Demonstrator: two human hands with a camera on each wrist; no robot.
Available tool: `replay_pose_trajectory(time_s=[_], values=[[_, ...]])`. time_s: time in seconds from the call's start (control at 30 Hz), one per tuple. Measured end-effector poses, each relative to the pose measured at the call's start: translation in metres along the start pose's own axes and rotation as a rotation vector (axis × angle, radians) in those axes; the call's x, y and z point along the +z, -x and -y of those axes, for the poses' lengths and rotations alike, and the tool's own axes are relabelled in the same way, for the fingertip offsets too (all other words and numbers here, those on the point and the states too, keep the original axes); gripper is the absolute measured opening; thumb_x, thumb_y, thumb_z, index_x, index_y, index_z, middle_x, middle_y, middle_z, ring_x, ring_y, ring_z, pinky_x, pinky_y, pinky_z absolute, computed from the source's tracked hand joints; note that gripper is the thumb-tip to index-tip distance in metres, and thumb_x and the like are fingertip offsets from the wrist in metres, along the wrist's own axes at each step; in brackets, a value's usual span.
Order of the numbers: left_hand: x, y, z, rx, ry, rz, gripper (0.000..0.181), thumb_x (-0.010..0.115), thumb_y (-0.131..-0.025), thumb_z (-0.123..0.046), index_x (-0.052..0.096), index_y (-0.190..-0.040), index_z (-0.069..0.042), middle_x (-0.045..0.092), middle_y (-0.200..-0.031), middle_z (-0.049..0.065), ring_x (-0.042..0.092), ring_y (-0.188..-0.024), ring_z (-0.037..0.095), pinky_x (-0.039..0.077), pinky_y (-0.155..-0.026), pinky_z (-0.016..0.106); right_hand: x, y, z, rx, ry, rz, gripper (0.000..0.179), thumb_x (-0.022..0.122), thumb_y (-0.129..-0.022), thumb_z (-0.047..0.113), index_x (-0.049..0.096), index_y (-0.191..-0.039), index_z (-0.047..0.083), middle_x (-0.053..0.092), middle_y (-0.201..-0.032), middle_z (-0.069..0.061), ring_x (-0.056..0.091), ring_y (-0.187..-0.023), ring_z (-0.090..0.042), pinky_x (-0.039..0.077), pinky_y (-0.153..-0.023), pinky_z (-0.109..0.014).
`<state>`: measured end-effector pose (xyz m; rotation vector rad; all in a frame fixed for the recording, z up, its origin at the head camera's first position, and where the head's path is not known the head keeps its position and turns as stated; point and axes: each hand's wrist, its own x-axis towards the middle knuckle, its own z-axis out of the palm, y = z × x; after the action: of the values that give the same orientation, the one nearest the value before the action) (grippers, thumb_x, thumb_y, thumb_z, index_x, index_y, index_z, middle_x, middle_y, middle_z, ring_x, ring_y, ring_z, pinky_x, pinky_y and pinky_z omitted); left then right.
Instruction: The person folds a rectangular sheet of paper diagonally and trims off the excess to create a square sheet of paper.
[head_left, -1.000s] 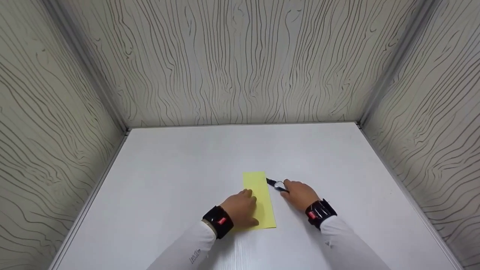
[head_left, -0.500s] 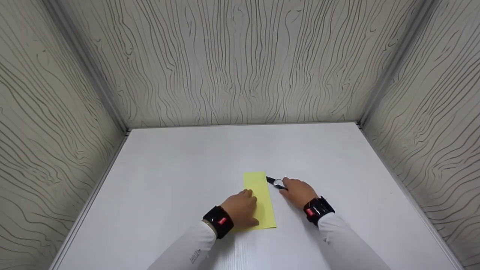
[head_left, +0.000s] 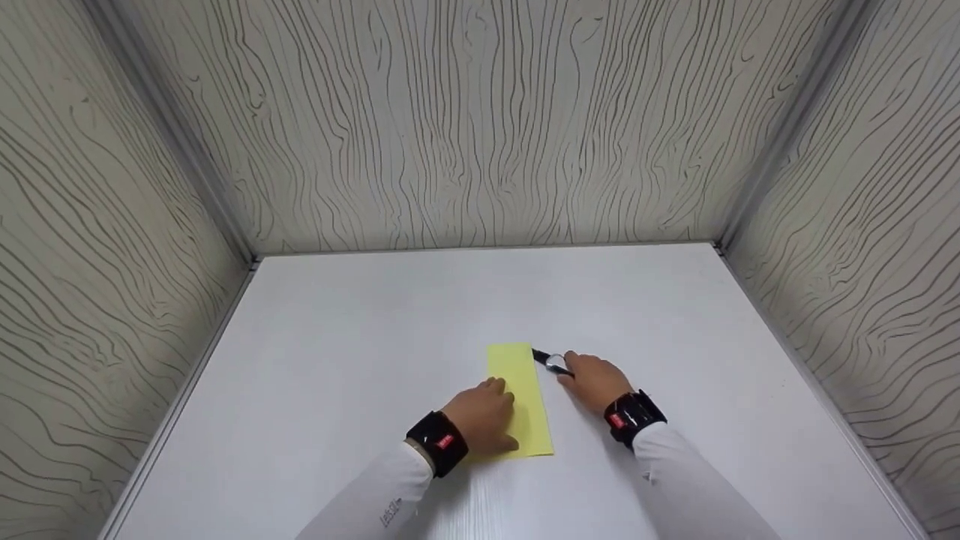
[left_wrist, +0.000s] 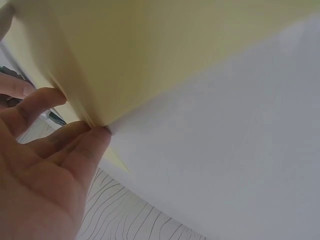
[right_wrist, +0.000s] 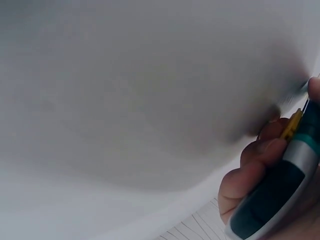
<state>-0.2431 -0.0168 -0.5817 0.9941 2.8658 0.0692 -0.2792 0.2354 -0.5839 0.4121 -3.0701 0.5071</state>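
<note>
A yellow sheet of paper point(head_left: 511, 358), seemingly folded into a narrow strip, lies on the white table point(head_left: 360, 322). My left hand point(head_left: 480, 420) rests on its lower left part, and the left wrist view shows the fingertips point(left_wrist: 97, 132) pressing the paper point(left_wrist: 165, 40) down. At the right long edge of the strip, near the far corner, is the dark tip of a utility knife point(head_left: 556, 363). My right hand point(head_left: 598, 384) grips this knife. In the right wrist view its dark green and grey handle point(right_wrist: 267, 200) lies across the palm, with a yellow part showing.
Wood-grain patterned panels point(head_left: 480, 135) enclose the table at the back and on both sides. Grey metal strips point(head_left: 795, 127) run up the corners. Each wrist wears a black band point(head_left: 437, 442) over a white sleeve.
My right hand and the utility knife have slid slightly away from me and a little left, along the paper's right edge. The left hand and the paper have stayed nearly still.
</note>
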Motion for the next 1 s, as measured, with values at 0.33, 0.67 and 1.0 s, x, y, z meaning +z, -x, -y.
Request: replay_pose_trajectory(time_s=[0.33,0.67,1.0], values=[[0.000,0.001,0.000,-0.001,0.000,0.002,0.062,0.083,-0.086,-0.055,0.073,-0.121,-0.006,0.066,-0.141,0.017,0.064,-0.138,0.035,0.057,-0.111,0.041,0.002,-0.005,0.002,0.010,-0.004,-0.024,0.019,0.074,-0.103,0.022,0.062,-0.096,0.009,0.057,-0.075,-0.003,0.051,-0.066,-0.020,0.045,-0.063,-0.040],[-0.002,0.001,0.000,0.001,-0.020,-0.003,0.057,0.083,-0.086,-0.055,0.073,-0.115,-0.007,0.067,-0.129,0.012,0.068,-0.126,0.030,0.062,-0.100,0.039,0.002,-0.010,0.005,0.012,0.019,-0.028,0.019,0.075,-0.103,0.022,0.063,-0.100,0.007,0.063,-0.078,-0.007,0.057,-0.068,-0.022,0.052,-0.066,-0.045],[-0.001,0.001,0.000,-0.012,-0.005,0.012,0.061,0.083,-0.087,-0.055,0.073,-0.120,-0.006,0.067,-0.134,0.014,0.067,-0.131,0.033,0.061,-0.105,0.041,0.006,-0.012,0.007,0.045,0.005,-0.053,0.022,0.074,-0.103,0.023,0.066,-0.104,0.002,0.068,-0.081,-0.014,0.067,-0.072,-0.032,0.056,-0.070,-0.050]])
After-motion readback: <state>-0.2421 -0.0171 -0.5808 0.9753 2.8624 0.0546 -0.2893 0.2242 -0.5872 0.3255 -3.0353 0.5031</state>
